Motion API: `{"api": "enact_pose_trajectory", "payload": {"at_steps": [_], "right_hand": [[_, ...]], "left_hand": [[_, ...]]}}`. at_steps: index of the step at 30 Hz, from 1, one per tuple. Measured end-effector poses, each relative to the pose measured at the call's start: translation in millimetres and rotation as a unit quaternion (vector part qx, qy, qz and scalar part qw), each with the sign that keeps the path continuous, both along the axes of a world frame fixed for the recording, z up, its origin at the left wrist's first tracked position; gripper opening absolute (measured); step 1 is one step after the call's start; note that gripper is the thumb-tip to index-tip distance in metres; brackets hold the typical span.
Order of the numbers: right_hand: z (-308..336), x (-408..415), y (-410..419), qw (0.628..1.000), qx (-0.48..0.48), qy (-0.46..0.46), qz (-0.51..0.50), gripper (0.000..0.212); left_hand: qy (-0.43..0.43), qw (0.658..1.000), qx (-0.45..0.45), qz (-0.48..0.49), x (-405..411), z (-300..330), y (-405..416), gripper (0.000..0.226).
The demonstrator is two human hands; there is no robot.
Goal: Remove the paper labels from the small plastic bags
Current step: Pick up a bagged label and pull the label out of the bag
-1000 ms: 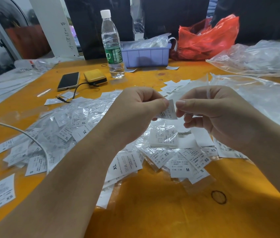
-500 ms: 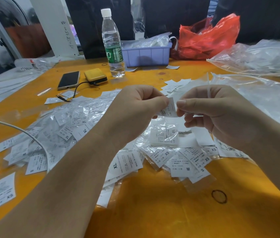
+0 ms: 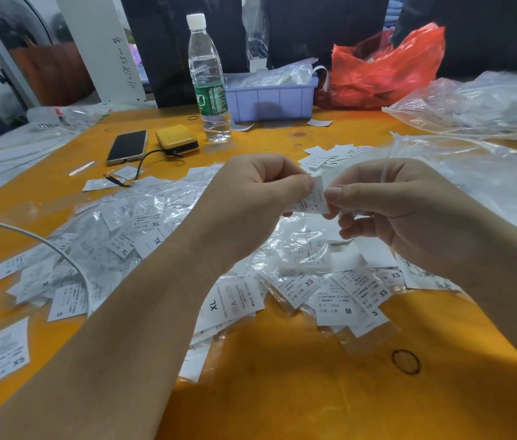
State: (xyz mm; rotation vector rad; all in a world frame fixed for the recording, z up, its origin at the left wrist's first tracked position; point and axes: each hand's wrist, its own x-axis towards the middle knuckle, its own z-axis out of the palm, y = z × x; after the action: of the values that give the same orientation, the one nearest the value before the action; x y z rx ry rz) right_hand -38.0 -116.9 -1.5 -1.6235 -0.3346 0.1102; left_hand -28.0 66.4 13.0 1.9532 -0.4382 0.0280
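Orange desk (image 3: 282, 392). At 9 o'clock, a heap of small plastic bags (image 3: 117, 249) with printed size labels still inside, white cable (image 3: 60, 252) running across it. At 11 o'clock, a phone (image 3: 127, 146) and a yellow box (image 3: 177, 140) just beside it; water bottle (image 3: 209, 84) at 12, purple bin (image 3: 271, 98) touching or just behind it.

Centre: left hand (image 3: 251, 198) raised over the heap, thumb and curled fingers pinching the left edge of one paper label (image 3: 312, 198). Right hand (image 3: 409, 204) pinches the same piece from the right side, thumb on top; a strip of clear bag film seems to run over its knuckles, hard to tell. Both hands grasping, tips nearly touching.

Step in hand: label being drawn out of its bag, seemingly mid-pull. How far out it is cannot be told.

Next move likely: pull the hands apart to free the label, drop it on the loose labels (image 3: 330, 154) at 1 o'clock, put the empty bag aside, maybe by the big clear bags (image 3: 489, 185) at 2–3 o'clock. More filled bags (image 3: 346, 296) lie at 5 o'clock, under the right hand. Most of the job remains.
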Motion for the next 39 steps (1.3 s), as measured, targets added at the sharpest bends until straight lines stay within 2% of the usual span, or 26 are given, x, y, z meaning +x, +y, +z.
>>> {"api": "enact_pose_trajectory", "payload": {"at_steps": [22,33,39], "right_hand": [[0.1,-1.1,0.0,1.0,0.009,-0.006,-0.004,0.013],[-0.2,0.5,-1.1,1.0,0.02,-0.005,0.003,0.025],[0.8,-0.3,-1.3,1.0,0.016,0.0,0.015,0.015]], "left_hand": [[-0.015,1.0,-0.014,-0.012,0.2,-1.0,0.8,0.021],[-0.005,1.0,-0.014,-0.022,0.5,-1.3,0.6,0.019],[-0.008,0.999,-0.024,-0.025,1.2,-1.3,1.6,0.019]]}}
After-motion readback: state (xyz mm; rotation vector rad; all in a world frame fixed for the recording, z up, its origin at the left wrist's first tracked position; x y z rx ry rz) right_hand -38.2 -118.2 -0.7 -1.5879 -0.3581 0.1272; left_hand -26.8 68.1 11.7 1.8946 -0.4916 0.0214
